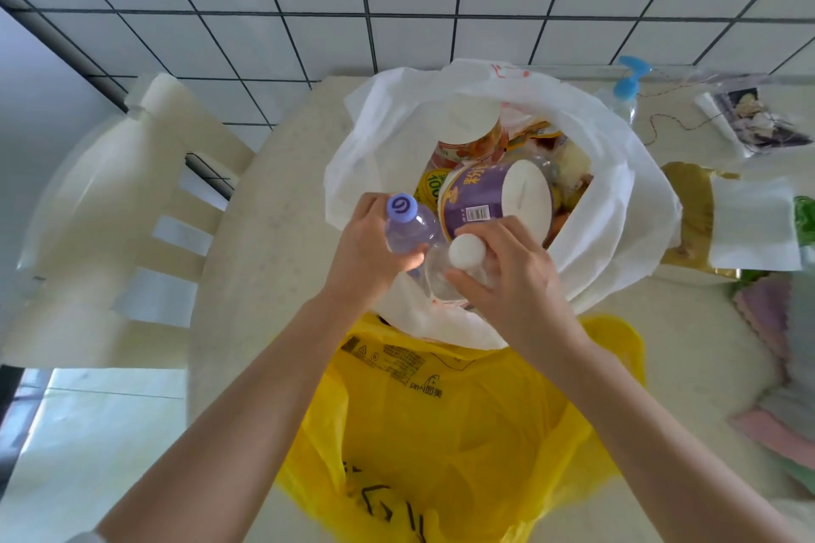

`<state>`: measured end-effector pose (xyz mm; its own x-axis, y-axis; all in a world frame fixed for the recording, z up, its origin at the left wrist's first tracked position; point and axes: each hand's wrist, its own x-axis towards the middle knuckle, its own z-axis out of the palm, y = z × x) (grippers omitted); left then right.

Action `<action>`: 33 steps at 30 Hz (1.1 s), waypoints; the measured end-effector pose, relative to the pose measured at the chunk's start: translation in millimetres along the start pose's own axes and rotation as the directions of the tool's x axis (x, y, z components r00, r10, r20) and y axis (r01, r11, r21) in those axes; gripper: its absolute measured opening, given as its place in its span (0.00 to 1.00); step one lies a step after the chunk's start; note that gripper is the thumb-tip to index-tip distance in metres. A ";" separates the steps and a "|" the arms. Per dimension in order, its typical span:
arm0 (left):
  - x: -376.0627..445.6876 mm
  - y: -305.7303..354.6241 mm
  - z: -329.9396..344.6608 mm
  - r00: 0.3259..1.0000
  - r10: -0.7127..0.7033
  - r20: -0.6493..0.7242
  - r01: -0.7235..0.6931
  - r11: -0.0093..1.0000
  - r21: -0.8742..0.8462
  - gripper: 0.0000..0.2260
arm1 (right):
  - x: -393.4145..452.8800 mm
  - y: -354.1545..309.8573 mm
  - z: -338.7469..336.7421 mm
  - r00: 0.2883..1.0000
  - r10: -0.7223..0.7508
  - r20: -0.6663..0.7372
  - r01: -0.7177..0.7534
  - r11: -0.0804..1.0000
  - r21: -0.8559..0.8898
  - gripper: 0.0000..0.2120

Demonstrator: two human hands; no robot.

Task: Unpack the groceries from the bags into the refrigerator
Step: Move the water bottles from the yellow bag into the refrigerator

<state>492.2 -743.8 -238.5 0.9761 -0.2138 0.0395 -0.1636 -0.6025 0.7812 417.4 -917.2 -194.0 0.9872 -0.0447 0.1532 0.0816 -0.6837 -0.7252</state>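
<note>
An open white plastic bag (613,207) stands on the table, full of groceries. Inside it are a purple paper tub (480,201) and an orange-printed tub (474,132) behind it. At the bag's near rim my left hand (366,254) grips a clear bottle with a purple cap (408,225). Beside it my right hand (511,273) grips a clear bottle with a white cap (463,254). Both bottles stand upright, partly inside the bag. A yellow plastic bag (450,423) lies in front, closer to me.
A cream chair (110,234) stands left of the cream table (264,234). A blue-pump bottle (626,88), a printed packet (758,119), a gold and white package (727,220) and folded cloths (776,331) sit to the right. A tiled wall rises behind.
</note>
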 end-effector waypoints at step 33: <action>-5.8 6.5 14.5 0.991 -0.136 -0.023 0.129 0.973 -0.190 0.25 | -28.6 40.3 -6.6 0.910 0.391 0.134 -0.402 0.759 0.512 0.27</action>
<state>483.4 -757.6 -242.7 0.9923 -0.1125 -0.0526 -0.0061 -0.4674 0.8840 391.6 -948.3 -223.1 0.9492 -0.2102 -0.2343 -0.2644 -0.1285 -0.9558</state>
